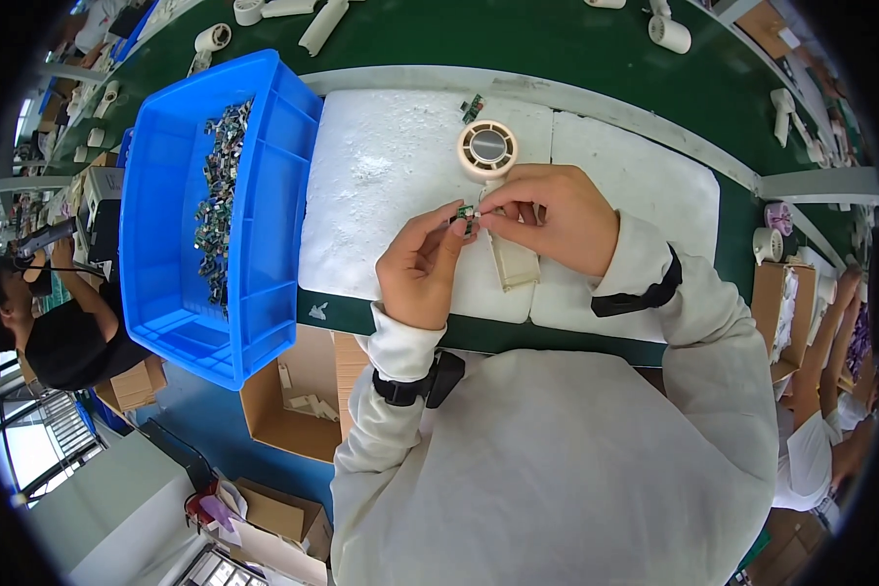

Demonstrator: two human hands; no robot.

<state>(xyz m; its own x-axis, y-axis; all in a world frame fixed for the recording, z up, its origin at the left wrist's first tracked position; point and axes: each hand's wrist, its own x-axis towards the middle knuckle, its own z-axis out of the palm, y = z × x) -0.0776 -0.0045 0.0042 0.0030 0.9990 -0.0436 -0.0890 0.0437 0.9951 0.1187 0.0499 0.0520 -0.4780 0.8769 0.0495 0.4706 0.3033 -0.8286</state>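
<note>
Clock centre: the small green circuit board (466,221) we hold up, over the white foam pad (361,234).
Left hand: ours (418,272), at 7 o'clock, thumb and fingers pinching the board.
Right hand: ours (560,217), at 3 o'clock, thumb and forefinger brought close at the board's pale part; too small for us to tell if they pinch it.
Fan: pale round head (487,148) at 12 o'clock, lying on the pad; pale handle (516,264) towards 5 o'clock, middle hidden by our right hand.
Loose board: one more (472,108), at 12 o'clock, beyond the fan head.
Blue bin: big, tilted (264,230), at 9 o'clock, beside the pad; we see a heap of boards (223,205) inside.
Cardboard box: open (298,435), between 7 and 8 o'clock, pale pieces inside.
Green bench: white fan parts (323,27) on it at 11 o'clock.
Co-worker: black top (76,337), between 8 and 9 o'clock.
</note>
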